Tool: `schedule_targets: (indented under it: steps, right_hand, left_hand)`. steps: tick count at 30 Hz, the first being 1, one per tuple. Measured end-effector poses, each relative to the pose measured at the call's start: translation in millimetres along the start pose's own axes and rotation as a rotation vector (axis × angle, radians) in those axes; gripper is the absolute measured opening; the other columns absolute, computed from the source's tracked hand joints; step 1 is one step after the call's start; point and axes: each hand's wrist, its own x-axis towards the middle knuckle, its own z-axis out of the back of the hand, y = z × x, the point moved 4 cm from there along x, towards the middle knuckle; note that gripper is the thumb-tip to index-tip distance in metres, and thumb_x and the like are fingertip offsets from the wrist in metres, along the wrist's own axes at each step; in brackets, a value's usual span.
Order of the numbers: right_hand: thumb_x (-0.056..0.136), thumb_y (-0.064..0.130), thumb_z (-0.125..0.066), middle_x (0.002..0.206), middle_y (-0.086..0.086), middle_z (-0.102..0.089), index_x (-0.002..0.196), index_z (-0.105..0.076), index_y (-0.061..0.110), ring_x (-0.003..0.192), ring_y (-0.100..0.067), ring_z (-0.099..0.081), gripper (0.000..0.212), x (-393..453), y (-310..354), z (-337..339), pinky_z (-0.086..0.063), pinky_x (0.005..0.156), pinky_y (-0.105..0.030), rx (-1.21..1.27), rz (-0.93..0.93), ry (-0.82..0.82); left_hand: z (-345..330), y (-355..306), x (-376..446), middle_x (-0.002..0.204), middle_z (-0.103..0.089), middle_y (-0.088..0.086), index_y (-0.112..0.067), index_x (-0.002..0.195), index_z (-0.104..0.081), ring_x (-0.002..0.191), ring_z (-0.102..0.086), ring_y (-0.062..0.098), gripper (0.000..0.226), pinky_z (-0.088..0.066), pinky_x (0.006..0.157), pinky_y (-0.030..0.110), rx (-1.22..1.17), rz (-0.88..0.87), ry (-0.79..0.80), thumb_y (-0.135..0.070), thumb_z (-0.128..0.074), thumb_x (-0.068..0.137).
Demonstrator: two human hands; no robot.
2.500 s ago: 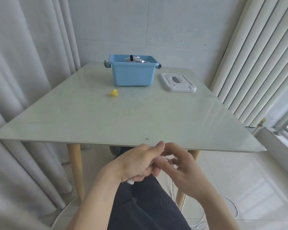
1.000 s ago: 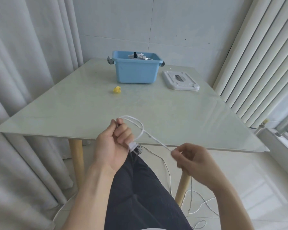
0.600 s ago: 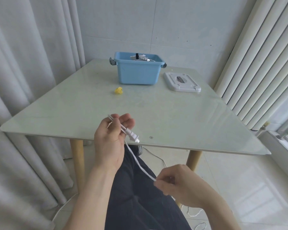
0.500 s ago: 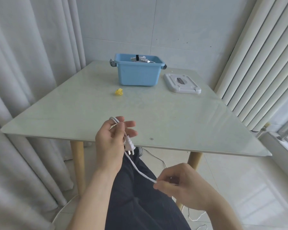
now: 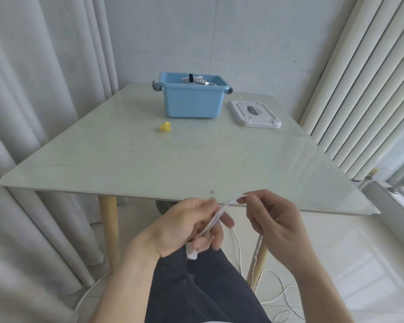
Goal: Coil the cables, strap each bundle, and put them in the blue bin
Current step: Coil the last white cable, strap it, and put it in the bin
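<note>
A white cable [image 5: 216, 216] is gripped by the left hand [image 5: 187, 226] and pinched by the right hand [image 5: 272, 221], just below the table's [image 5: 149, 159] near edge. The blue bin [image 5: 193, 101] is set near the table's far edge.

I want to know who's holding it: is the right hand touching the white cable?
Touching. The head view shows the right hand pinching the white cable at its fingertips.

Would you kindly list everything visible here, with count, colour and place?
Blue bin: one, blue, far side of table, strapped cables inside.
Lid: one, white, right of bin.
Strap: one, yellow, on table before bin.
Cable: one, white, between both hands, trailing to floor.
Table: one, pale green top, wooden legs.
Curtains: grey-white, left; also right.
Left hand: grips cable.
Right hand: pinches cable.
</note>
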Motion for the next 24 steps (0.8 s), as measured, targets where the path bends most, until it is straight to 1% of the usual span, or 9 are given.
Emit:
schedule_targets:
  steps: [2,6,9,12,15,17,21,23,24]
  right_hand:
    - [0.097,0.030,-0.058,0.059,0.010,-0.054,0.088,-0.074,0.016,0.051,-0.009,-0.041,0.023,2.2,-9.6,1.9,-0.033,0.053,-0.021,-0.077,-0.052,-0.063]
    - [0.099,0.023,-0.059,0.061,0.009,-0.055,0.090,-0.074,0.015,0.046,-0.005,-0.035,0.019,-1.7,-19.5,-4.9,-0.027,0.046,-0.019,-0.024,-0.129,-0.024]
    - [0.096,0.027,-0.060,0.067,0.010,-0.059,0.106,-0.072,0.013,0.044,-0.001,-0.042,0.021,-4.9,-15.7,-12.5,-0.032,0.047,-0.010,0.104,-0.134,0.031]
    - [0.098,0.038,-0.057,0.063,0.021,-0.056,0.127,-0.064,0.021,0.045,-0.001,-0.038,0.034,-8.8,-10.6,-25.2,-0.033,0.048,-0.010,0.121,-0.116,0.154]
    - [0.099,0.033,-0.051,0.052,0.021,-0.048,0.129,-0.062,0.027,0.043,-0.002,-0.033,0.033,-6.6,-13.5,-32.5,-0.029,0.047,-0.011,0.096,-0.115,0.148]
    - [0.099,0.029,-0.048,0.053,0.025,-0.053,0.129,-0.062,0.022,0.041,0.000,-0.042,0.033,-4.2,-17.0,-34.7,-0.033,0.047,-0.009,0.070,-0.109,0.139]
    - [0.103,0.016,-0.043,0.060,0.016,-0.059,0.132,-0.057,0.006,0.043,0.003,-0.046,0.033,-5.3,-19.1,-42.7,-0.036,0.045,-0.007,0.215,-0.164,0.225]
    - [0.104,0.009,-0.042,0.063,0.010,-0.058,0.130,-0.056,-0.001,0.041,0.002,-0.041,0.031,-5.8,-21.3,-44.6,-0.031,0.043,-0.009,0.301,-0.199,0.218]
    - [0.105,0.009,-0.041,0.065,0.000,-0.054,0.127,-0.057,-0.003,0.040,0.002,-0.037,0.030,-6.0,-22.7,-44.8,-0.028,0.041,-0.010,0.350,-0.223,0.196]
  left_hand:
    - [-7.8,0.4,1.1,0.049,-0.042,0.005,-0.007,0.084,-0.066,0.040,-0.026,0.015,0.053,-0.027,0.044,0.027,-0.089,0.012,0.067,-0.049,-0.037,0.098]
    - [-9.6,-4.7,5.2,0.045,-0.023,-0.004,-0.013,0.067,-0.053,0.039,-0.014,0.010,0.032,-0.019,0.040,0.019,-0.237,-0.045,-0.055,-0.032,-0.052,0.093]
    - [-6.5,-3.6,7.3,0.044,-0.021,-0.005,-0.015,0.065,-0.047,0.039,-0.012,0.010,0.031,-0.018,0.040,0.020,-0.276,-0.049,-0.134,-0.031,-0.051,0.091]
    - [-7.9,-1.1,8.5,0.041,-0.019,-0.007,-0.020,0.059,-0.038,0.037,-0.012,0.010,0.032,-0.022,0.039,0.022,-0.332,-0.020,-0.174,-0.028,-0.050,0.087]
    - [-6.0,2.9,10.0,0.040,-0.017,-0.006,-0.022,0.054,-0.025,0.036,-0.009,0.012,0.031,-0.022,0.037,0.022,-0.448,0.005,-0.259,-0.031,-0.045,0.075]
    - [-5.4,4.6,11.5,0.039,-0.017,-0.004,-0.022,0.056,-0.019,0.038,-0.006,0.014,0.032,-0.019,0.037,0.022,-0.545,-0.002,-0.283,-0.029,-0.043,0.076]
    - [-5.7,6.9,13.7,0.040,-0.017,-0.004,-0.022,0.057,-0.020,0.038,-0.006,0.014,0.034,-0.023,0.035,0.021,-0.681,-0.004,-0.326,-0.031,-0.044,0.081]
    - [-6.3,7.8,15.1,0.043,-0.018,-0.005,-0.021,0.056,-0.029,0.040,-0.006,0.014,0.033,-0.025,0.035,0.022,-0.747,0.015,-0.316,-0.029,-0.046,0.083]
    - [-6.3,8.0,15.7,0.045,-0.019,-0.005,-0.020,0.057,-0.034,0.041,-0.009,0.014,0.031,-0.027,0.038,0.024,-0.747,0.015,-0.310,-0.027,-0.048,0.083]
